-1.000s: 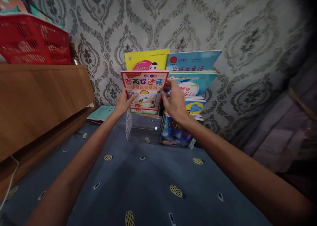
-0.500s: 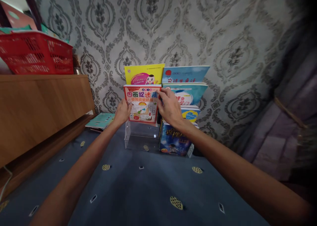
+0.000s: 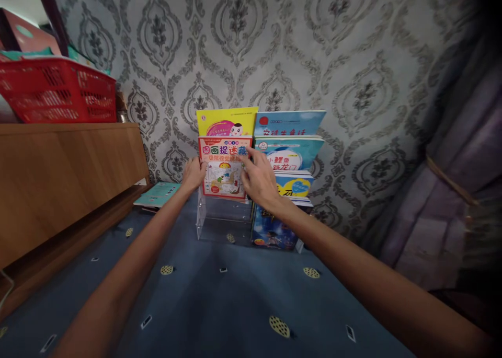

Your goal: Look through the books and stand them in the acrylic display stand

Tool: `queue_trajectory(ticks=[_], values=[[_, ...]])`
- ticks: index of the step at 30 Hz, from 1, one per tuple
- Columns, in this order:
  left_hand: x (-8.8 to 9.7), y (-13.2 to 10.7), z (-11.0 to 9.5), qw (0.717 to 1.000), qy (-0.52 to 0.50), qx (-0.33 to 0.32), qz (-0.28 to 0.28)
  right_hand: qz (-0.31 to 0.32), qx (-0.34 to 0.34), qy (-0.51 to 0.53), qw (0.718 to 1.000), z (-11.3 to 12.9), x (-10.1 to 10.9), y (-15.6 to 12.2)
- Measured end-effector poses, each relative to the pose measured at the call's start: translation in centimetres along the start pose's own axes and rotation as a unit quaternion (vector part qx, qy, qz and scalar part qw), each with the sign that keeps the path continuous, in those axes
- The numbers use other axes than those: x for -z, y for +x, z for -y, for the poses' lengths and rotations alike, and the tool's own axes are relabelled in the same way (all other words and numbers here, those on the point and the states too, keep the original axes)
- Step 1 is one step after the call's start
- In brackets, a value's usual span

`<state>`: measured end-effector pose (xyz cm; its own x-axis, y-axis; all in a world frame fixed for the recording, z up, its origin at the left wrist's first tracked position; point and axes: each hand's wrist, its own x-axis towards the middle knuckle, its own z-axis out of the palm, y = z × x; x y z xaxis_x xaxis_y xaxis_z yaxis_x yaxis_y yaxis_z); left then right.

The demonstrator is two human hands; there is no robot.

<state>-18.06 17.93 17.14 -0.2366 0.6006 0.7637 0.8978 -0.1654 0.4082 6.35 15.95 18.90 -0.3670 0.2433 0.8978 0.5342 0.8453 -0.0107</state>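
A picture book (image 3: 224, 177) with a red border and colourful Chinese title stands upright in the second tier of a clear acrylic rack (image 3: 201, 219). My left hand (image 3: 193, 174) is closed on its left edge, the thumb near the front. Over the right part of the cover lies my right hand (image 3: 261, 177), its thumb and forefinger apart and touching the front. Behind stands a yellow book (image 3: 207, 120). On the right side of the rack are a blue book (image 3: 290, 120), a teal book (image 3: 304, 151), a blue-and-yellow book (image 3: 300, 185) and a dark blue book (image 3: 270, 235).
Teal booklets (image 3: 157, 195) lie on the dark blue patterned cloth (image 3: 219, 311) to the left. Beyond them a wooden cabinet (image 3: 70, 170) carries a red basket (image 3: 58, 89). Patterned wallpaper (image 3: 239, 55) rises behind the rack, and a tied curtain (image 3: 415, 206) hangs at right.
My right hand has shifted left and slightly down, from the picture book's right edge onto its cover. More of the teal and blue-and-yellow books shows. My left hand stays at the left edge.
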Motion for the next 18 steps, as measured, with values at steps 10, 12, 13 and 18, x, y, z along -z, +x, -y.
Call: queue_trajectory(ticks=[10, 12, 13, 18], values=[[0.1, 0.3, 0.4, 1.0, 0.007, -0.008, 0.003, 0.106, -0.038, 0.018, 0.993, -1.0, -2.4, -0.6], [0.2, 0.2, 0.4, 1.0, 0.005, -0.014, 0.004, 0.113, -0.031, 0.013, 0.993, -1.1, -2.3, -0.6], [0.3, 0.1, 0.5, 1.0, 0.003, -0.018, 0.004, 0.113, -0.026, 0.012, 0.993, -1.1, -2.2, -0.7], [1.0, -0.7, 1.0, 0.998, -0.017, -0.047, 0.024, 0.118, -0.01, 0.027, 0.993, -0.8, -1.4, -1.2]])
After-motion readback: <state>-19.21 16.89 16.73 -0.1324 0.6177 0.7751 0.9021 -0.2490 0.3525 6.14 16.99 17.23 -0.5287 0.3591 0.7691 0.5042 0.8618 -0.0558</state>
